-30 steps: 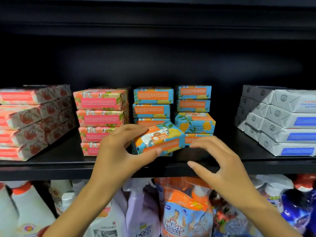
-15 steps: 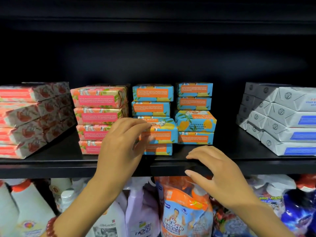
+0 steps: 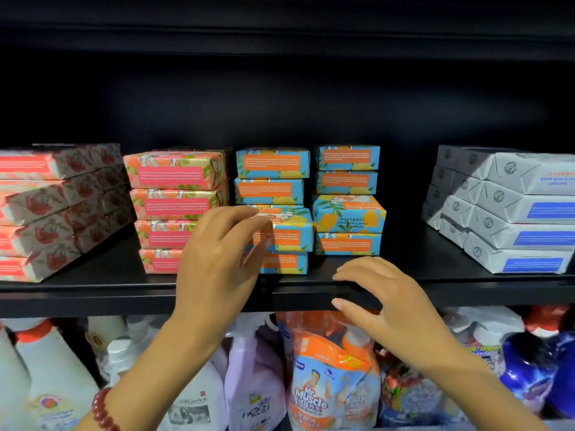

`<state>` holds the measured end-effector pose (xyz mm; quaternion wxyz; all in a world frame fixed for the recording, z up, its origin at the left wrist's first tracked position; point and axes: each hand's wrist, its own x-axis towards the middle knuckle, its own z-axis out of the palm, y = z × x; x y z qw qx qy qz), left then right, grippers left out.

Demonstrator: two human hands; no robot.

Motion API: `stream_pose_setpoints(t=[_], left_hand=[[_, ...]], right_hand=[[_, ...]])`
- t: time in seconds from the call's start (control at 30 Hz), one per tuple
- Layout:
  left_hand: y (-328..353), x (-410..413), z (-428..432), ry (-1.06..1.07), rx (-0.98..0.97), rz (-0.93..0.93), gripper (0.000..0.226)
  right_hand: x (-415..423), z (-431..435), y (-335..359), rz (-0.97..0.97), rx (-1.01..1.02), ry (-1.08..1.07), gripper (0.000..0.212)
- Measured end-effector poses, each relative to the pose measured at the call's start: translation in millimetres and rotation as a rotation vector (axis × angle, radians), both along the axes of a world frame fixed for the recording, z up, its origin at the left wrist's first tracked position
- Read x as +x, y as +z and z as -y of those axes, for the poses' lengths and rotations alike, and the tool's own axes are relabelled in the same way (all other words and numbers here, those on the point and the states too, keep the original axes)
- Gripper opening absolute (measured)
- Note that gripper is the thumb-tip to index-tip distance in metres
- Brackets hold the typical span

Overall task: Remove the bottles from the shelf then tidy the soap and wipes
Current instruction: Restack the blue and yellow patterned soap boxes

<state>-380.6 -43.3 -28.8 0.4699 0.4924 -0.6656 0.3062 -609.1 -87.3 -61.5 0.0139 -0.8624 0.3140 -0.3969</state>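
Blue-and-orange soap bars stand in two stacks (image 3: 272, 163) (image 3: 347, 213) on the black shelf (image 3: 93, 293). The third bar down in the left stack (image 3: 289, 231) juts forward. My left hand (image 3: 217, 253) touches that bar, fingertips on its top left edge and thumb against its front face. My right hand (image 3: 389, 300) rests on the shelf's front lip below the right stack, fingers spread and holding nothing. The pink soap stack (image 3: 177, 194) stands just left of the blue ones. Grey wipe packs (image 3: 513, 213) are piled at the right.
Red-and-white packs (image 3: 46, 213) are stacked at the far left of the shelf. The lower shelf holds white bottles (image 3: 53, 377), a lilac spray bottle (image 3: 255, 384), an orange refill pouch (image 3: 329, 384) and blue bottles (image 3: 529, 374). Bare shelf lies between the blue soap and the wipes.
My left hand carried a blue soap bar from in front of the shelf into the left blue stack. My right hand dropped onto the shelf's front lip.
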Motion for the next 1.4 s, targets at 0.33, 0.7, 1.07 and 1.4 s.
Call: stream_pose_setpoints(t=[0.33, 0.7, 1.07, 1.4], left_hand=[[-34, -26, -6, -0.152, 0.216, -0.036, 0.033], [-38, -23, -5, -0.171, 0.266, -0.095, 0.032], [25, -43, -16, -0.721, 0.719, -0.999, 0.054], [19, -44, -23, -0.740, 0.510, -0.906, 0.032]], right_hand=[[0, 47, 49, 0.026, -0.008, -0.207, 0.063], [-5, 41, 33, 0.043, -0.328, -0.282, 0.048], [-9, -4, 35, 0.254, -0.661, 0.059, 0.033], [-7, -11, 40, 0.206, -0.095, 0.095, 0.086]])
